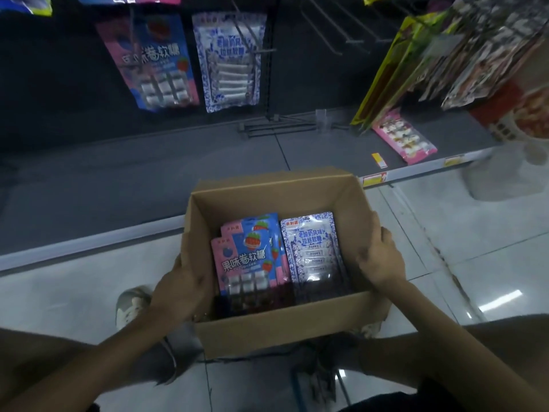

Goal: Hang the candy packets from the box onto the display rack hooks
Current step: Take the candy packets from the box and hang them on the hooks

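Observation:
An open cardboard box [276,328] is held above the floor, in front of the rack. My left hand [178,289] grips its left wall and my right hand [381,257] grips its right wall. Inside lie pink-and-blue candy packets [246,260] on the left and blue-and-white patterned packets [312,248] on the right. On the display rack, one pink-and-blue packet [160,63] and one blue-and-white packet [231,60] hang from hooks. Bare metal hooks [341,28] stick out to their right.
A dark base shelf [118,179] runs under the rack, with loose hooks [279,126] and a pink packet [404,138] lying on it. Yellow and patterned packets [463,55] hang at the right. A pale basket [505,176] stands on the tiled floor. My shoe [132,304] shows beneath the box.

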Demonstrator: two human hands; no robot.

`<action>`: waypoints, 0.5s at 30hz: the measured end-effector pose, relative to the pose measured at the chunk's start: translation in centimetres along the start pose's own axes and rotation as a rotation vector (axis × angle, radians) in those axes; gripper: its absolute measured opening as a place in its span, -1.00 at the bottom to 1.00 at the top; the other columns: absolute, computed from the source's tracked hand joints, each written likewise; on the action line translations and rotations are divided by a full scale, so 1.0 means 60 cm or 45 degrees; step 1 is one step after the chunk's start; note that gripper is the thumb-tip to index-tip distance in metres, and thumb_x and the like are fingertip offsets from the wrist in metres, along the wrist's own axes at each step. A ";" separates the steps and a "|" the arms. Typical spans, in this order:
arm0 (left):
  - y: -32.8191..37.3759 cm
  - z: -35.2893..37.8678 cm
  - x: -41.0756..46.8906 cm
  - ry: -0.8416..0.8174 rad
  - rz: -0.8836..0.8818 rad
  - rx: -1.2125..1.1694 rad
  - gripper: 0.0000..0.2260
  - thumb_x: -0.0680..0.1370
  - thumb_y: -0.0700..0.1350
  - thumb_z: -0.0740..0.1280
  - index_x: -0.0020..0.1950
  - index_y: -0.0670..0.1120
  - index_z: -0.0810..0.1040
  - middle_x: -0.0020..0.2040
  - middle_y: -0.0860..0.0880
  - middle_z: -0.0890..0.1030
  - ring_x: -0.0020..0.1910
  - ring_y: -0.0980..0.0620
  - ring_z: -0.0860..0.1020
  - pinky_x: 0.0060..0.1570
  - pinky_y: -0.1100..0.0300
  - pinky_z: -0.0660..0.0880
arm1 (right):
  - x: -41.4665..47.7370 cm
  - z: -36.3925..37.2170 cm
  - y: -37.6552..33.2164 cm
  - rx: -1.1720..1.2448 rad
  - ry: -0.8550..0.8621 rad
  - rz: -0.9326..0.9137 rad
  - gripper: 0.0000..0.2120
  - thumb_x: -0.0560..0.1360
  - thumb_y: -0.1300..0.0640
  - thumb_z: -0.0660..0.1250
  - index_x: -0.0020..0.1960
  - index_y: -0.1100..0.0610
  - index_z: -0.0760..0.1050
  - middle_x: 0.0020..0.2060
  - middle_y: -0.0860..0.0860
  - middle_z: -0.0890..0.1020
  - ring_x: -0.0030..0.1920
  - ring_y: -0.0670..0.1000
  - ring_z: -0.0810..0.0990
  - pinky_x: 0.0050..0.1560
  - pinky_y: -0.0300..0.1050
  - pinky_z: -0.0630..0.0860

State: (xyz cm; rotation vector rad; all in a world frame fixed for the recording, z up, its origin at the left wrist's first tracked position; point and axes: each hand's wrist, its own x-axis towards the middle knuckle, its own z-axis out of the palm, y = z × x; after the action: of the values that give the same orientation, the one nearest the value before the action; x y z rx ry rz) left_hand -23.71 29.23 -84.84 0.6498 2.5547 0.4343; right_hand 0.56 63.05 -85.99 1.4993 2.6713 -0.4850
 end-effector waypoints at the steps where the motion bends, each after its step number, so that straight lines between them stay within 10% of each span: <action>1: -0.002 0.003 0.010 0.018 -0.024 -0.005 -0.22 0.67 -0.05 0.31 0.70 -0.16 -0.14 0.28 -0.26 0.60 -0.08 -0.23 0.63 -0.12 0.05 0.44 | 0.003 -0.002 -0.002 0.054 0.024 0.052 0.02 0.54 0.18 0.44 0.70 0.03 -0.22 0.40 0.26 0.43 0.14 0.36 0.61 0.08 0.28 0.60; 4: -0.005 -0.003 0.041 -0.017 -0.185 -0.021 -0.25 0.68 -0.04 0.29 0.69 -0.20 -0.10 0.11 -0.24 0.67 -0.18 -0.15 0.60 -0.11 -0.01 0.56 | 0.029 -0.007 0.006 0.112 0.066 0.270 -0.17 0.59 0.14 0.40 0.70 0.10 -0.01 0.30 0.28 0.57 0.16 0.37 0.63 0.12 0.24 0.58; 7: -0.007 -0.013 0.064 -0.069 -0.250 -0.061 -0.56 0.68 -0.02 0.30 0.49 -0.20 0.37 0.16 -0.18 0.66 -0.08 -0.10 0.61 -0.11 0.07 0.56 | 0.041 -0.007 0.000 0.058 0.031 0.317 -0.56 0.61 0.12 0.37 0.46 0.20 0.43 0.17 0.28 0.66 0.17 0.36 0.65 0.11 0.21 0.59; 15: -0.037 -0.021 0.055 -0.116 -0.267 -0.222 -0.73 0.64 -0.11 0.38 0.31 -0.19 0.56 0.17 -0.20 0.67 -0.04 -0.14 0.64 -0.22 0.15 0.57 | 0.039 -0.014 -0.040 -0.001 0.097 0.322 -0.78 0.61 0.24 0.32 0.20 0.24 0.64 0.01 0.26 0.71 0.04 0.33 0.70 -0.03 0.11 0.60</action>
State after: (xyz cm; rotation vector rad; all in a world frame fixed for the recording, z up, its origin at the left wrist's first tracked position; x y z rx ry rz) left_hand -27.74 28.84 -85.84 0.3269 2.4325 0.5336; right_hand -2.59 64.04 -85.03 1.8561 2.4819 -0.4183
